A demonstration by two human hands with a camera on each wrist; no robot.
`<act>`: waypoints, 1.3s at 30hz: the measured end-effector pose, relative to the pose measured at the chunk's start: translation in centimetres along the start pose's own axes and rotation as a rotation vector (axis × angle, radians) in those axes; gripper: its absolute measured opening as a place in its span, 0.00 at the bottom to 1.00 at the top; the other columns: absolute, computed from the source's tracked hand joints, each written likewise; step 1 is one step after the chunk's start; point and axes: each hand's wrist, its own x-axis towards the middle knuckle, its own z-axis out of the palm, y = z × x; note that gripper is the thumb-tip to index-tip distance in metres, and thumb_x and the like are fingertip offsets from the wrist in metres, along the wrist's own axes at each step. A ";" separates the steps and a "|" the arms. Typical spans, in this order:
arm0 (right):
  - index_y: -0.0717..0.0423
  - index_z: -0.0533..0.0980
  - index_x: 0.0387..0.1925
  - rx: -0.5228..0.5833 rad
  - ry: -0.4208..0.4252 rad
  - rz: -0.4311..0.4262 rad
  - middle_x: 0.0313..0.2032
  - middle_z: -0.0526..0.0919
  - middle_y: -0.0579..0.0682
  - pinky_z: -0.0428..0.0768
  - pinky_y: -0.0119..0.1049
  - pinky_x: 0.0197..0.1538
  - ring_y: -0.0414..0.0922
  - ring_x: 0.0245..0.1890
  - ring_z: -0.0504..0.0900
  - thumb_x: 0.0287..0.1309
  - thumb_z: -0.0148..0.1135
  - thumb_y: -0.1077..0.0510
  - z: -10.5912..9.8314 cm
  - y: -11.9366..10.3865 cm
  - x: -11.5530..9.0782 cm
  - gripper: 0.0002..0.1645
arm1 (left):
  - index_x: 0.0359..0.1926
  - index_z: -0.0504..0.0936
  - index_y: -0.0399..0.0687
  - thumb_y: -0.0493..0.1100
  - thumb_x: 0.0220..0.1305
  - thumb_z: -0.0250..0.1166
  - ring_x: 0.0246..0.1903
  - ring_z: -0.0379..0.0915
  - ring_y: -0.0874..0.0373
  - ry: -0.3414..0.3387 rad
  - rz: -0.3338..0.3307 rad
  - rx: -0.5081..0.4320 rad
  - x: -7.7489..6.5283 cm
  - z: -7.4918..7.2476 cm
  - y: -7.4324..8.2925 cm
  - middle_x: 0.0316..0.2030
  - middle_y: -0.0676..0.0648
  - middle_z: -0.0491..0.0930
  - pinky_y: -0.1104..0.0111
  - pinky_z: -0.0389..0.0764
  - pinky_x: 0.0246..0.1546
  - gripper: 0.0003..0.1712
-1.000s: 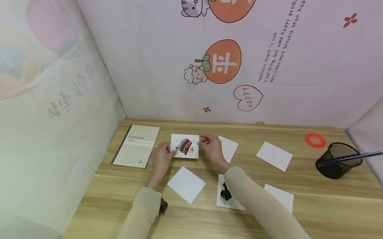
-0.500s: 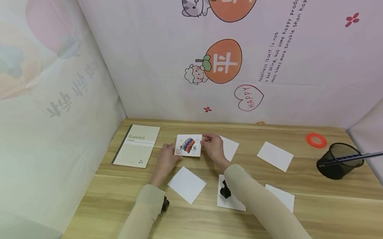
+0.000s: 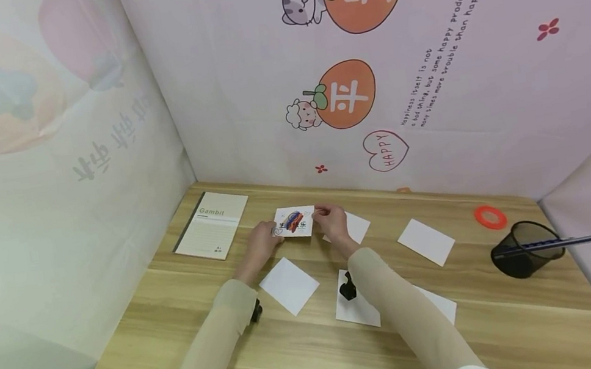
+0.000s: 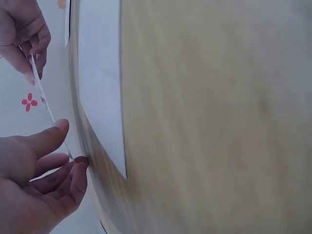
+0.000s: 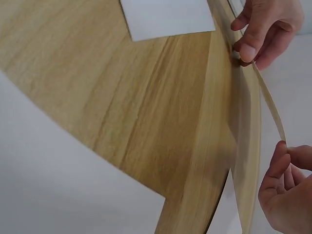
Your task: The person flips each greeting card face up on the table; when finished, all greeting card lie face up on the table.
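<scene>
Both hands hold a white card by its opposite short edges, above the back of the wooden table. Its face carries a colourful drawing and Chinese characters. The left hand pinches the left edge between thumb and fingers; in the left wrist view that hand and the thin card edge show side-on. At the right edge, the right hand pinches with thumb and curled fingers. From the right wrist, the right hand appears below the card's thin edge, the left hand above.
Several white cards lie about: one square before the hands, one partly behind the right hand, another farther right. A "Gambit" notebook lies left. Right stand a red ring and a black mesh cup with pencils.
Both hands have shifted a little to the right with the card, which is now seen at a slightly flatter tilt. The other things on the table stay where they were.
</scene>
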 end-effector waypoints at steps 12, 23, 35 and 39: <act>0.70 0.79 0.49 -0.210 -0.031 -0.091 0.40 0.84 0.61 0.82 0.36 0.40 0.51 0.40 0.83 0.53 0.61 0.72 0.4 0.4 0.5 0.19 | 0.35 0.82 0.34 0.40 0.59 0.68 0.33 0.73 0.49 -0.027 0.071 0.180 0.2 0.2 0.5 0.30 0.42 0.77 0.60 0.78 0.38 0.11; 0.62 0.81 0.43 -0.649 -0.163 -0.235 0.41 0.83 0.57 0.79 0.46 0.43 0.51 0.40 0.79 0.55 0.61 0.64 1.5 0.0 -0.3 0.13 | 0.40 0.81 0.33 0.41 0.62 0.67 0.36 0.72 0.49 -0.018 0.029 0.228 0.6 0.2 0.8 0.34 0.41 0.74 0.62 0.79 0.38 0.13; 0.57 0.74 0.21 -0.910 -0.220 -0.419 0.41 0.80 0.60 0.77 0.55 0.41 0.60 0.43 0.76 0.62 0.59 0.59 1.3 0.1 -1.4 0.13 | 0.37 0.81 0.34 0.41 0.60 0.68 0.38 0.73 0.46 -0.020 0.060 0.308 0.7 0.0 0.6 0.37 0.38 0.74 0.60 0.80 0.40 0.12; 0.61 0.80 0.31 -0.875 -0.217 -0.444 0.45 0.81 0.61 0.78 0.55 0.44 0.60 0.45 0.77 0.62 0.57 0.61 0.7 0.4 -1.2 0.09 | 0.38 0.81 0.34 0.41 0.60 0.68 0.37 0.72 0.46 -0.028 0.053 0.323 0.7 0.0 0.6 0.37 0.38 0.74 0.61 0.80 0.38 0.13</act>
